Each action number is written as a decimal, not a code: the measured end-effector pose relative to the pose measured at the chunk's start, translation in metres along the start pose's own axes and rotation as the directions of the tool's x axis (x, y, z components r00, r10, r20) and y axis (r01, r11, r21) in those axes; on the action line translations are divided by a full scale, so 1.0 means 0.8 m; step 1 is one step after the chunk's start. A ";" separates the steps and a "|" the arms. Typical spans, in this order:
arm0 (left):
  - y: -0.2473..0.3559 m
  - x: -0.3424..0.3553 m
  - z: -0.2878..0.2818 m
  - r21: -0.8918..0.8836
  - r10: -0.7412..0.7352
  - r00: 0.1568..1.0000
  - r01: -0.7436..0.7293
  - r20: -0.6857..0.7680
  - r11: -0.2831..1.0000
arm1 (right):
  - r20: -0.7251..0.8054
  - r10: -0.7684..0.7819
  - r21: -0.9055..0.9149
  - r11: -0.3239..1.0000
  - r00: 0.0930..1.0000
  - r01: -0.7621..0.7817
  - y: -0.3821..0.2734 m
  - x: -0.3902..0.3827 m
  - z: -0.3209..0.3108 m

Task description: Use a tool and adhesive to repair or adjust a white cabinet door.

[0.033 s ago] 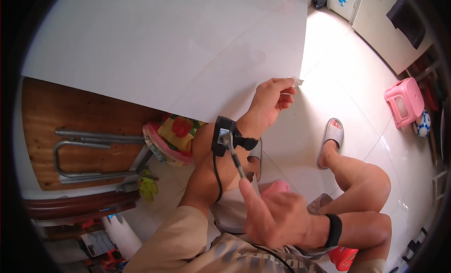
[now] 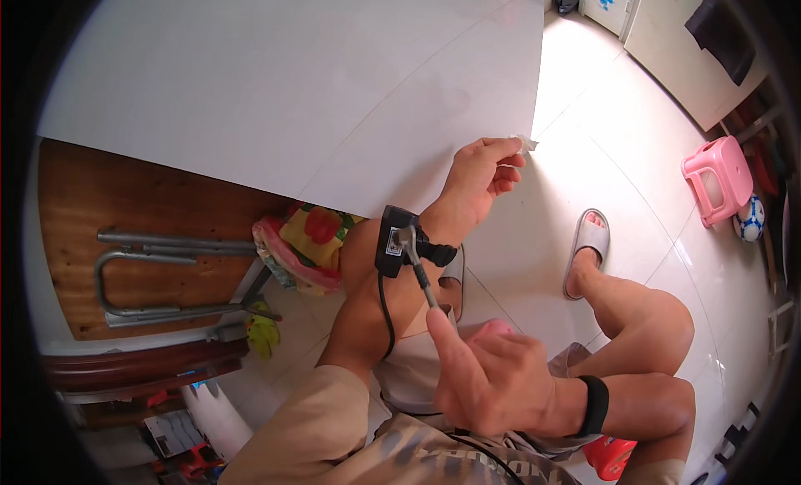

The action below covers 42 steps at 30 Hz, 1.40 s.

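both hands grip: left hand [image 2: 482, 175] a white scrap [image 2: 527, 143], right hand [image 2: 499, 381] a metal tool [image 2: 420, 275] whose stray swing could knock the wrist box [image 2: 394, 245]

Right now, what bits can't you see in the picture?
In the head view:
Metal tool: near end hidden by the right hand's grip.
White scrap: partly covered by the left hand's grip.
Ball: partly behind the pink stool.
White tabletop: cut off by the top edge.

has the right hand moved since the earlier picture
Yes, slightly: the right hand sits a little higher in the picture, nearer the white table, whose edge has not shifted.
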<state>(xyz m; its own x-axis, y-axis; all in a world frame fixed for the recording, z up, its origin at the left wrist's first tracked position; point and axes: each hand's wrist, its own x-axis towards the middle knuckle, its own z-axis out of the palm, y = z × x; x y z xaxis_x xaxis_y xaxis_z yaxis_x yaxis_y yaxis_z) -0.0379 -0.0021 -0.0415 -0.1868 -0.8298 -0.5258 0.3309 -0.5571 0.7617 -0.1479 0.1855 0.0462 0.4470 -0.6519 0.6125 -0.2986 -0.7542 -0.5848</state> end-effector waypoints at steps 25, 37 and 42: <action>0.000 -0.005 0.001 0.059 0.049 0.997 -0.045 -0.061 0.997 | 0.095 0.069 0.102 0.992 0.993 -0.079 -0.027 -0.009 -0.004; -0.003 -0.004 0.009 0.068 0.071 0.995 -0.067 -0.067 0.995 | 0.106 0.100 0.084 0.991 0.989 -0.109 -0.017 -0.002 -0.013; -0.001 -0.005 0.009 0.111 0.073 0.995 -0.065 -0.068 0.992 | -0.112 0.140 0.062 0.989 0.984 -0.133 0.014 0.017 -0.016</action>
<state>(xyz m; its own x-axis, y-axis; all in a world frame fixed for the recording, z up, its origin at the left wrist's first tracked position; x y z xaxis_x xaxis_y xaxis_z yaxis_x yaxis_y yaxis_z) -0.0438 0.0018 -0.0375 -0.0985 -0.8642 -0.4934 0.2381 -0.5019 0.8315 -0.1559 0.1673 0.0546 0.3037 -0.7554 0.5806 -0.3024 -0.6543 -0.6931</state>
